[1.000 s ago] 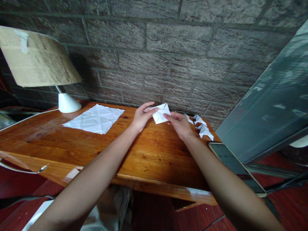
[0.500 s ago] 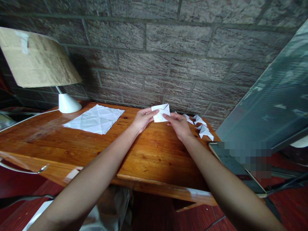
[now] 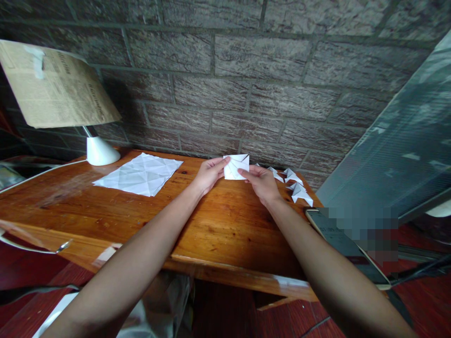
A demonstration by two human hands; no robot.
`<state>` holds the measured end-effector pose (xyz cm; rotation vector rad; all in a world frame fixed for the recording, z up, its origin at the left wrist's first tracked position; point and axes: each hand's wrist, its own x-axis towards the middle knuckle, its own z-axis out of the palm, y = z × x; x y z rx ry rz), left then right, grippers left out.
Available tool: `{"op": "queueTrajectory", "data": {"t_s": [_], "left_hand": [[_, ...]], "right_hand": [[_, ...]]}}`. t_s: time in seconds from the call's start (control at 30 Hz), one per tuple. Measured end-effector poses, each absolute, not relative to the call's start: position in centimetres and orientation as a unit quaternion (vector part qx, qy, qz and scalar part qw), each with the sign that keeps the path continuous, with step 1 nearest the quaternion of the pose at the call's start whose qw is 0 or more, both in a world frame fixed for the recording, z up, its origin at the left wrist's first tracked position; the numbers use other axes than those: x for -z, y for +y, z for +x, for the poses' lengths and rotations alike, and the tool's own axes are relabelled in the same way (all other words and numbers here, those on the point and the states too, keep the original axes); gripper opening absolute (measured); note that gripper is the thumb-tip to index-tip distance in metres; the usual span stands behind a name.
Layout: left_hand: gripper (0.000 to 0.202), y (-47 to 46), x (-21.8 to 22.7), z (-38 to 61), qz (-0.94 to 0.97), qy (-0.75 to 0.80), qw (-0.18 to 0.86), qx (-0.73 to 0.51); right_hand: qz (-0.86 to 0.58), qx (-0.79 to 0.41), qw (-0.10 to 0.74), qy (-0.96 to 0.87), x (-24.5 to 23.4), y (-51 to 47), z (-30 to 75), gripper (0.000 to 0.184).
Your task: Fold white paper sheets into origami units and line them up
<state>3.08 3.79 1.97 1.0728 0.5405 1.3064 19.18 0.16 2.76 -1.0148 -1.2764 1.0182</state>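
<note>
A small square of folded white paper (image 3: 233,172) is held up over the far side of the wooden table. My left hand (image 3: 210,175) pinches its left edge, thumb on the front face. At the lower right, my right hand (image 3: 262,180) grips the same paper with its thumb on the front and fingers behind. Diagonal fold lines and a dark gap at the upper right corner show on it. Just right of my right hand lie several folded white paper pieces (image 3: 299,193) with pointed tips. The fingers behind the paper are partly hidden.
A creased white paper sheet (image 3: 141,173) lies left on the wooden table (image 3: 225,234). Behind it stands a lamp (image 3: 102,151) with a newsprint shade, against the brick wall (image 3: 260,61). A dark tablet-like device (image 3: 338,239) rests at the right edge, beside a grey-green panel (image 3: 398,126).
Both hands keep hold of the folded paper. The paper has shifted very slightly right and down and turned a little; my left thumb has moved up towards its upper left corner.
</note>
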Motion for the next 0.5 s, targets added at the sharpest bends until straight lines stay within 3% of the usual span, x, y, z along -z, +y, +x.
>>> {"op": "queueTrajectory", "data": {"t_s": [0.5], "left_hand": [[0.031,3.95,-2.14,3.09,0.408,0.258,0.635,-0.602]], "right_hand": [[-0.417,-0.446,0.569,-0.551,-2.44,0.31,18.93,0.032]]}}
